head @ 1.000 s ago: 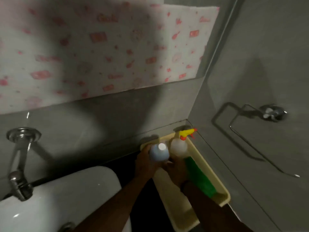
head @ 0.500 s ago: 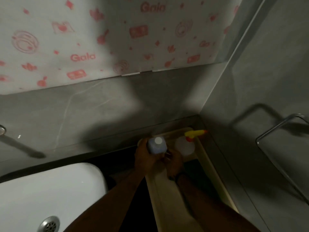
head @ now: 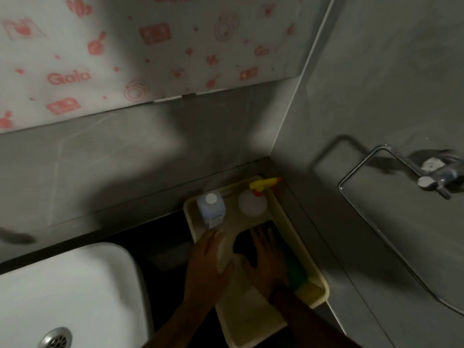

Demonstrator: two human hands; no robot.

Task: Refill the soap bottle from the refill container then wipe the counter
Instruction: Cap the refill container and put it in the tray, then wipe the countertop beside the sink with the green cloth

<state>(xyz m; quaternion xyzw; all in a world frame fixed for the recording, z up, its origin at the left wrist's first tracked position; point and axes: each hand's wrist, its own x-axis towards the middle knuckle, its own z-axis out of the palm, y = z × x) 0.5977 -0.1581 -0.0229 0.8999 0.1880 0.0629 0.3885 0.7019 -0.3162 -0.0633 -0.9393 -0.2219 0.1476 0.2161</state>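
Note:
A pale blue bottle with a white cap (head: 211, 208) stands upright at the far left of a cream tray (head: 319, 277) in the counter's corner. Beside it stands a clear spray bottle with a yellow trigger (head: 253, 200). My left hand (head: 207, 264) hovers open over the tray, just below the blue bottle and apart from it. My right hand (head: 267, 257) lies flat with fingers spread on a dark green cloth (head: 293, 267) in the tray.
A white basin (head: 70, 292) with a metal drain (head: 56, 337) fills the lower left. Dark counter (head: 165, 237) runs between basin and tray. Grey walls meet behind the tray. A metal towel ring (head: 376, 212) juts from the right wall.
My left hand has let go of the blue bottle, which now stands alone in the tray. Both hands have pulled back toward me, and the right one has settled on the green cloth.

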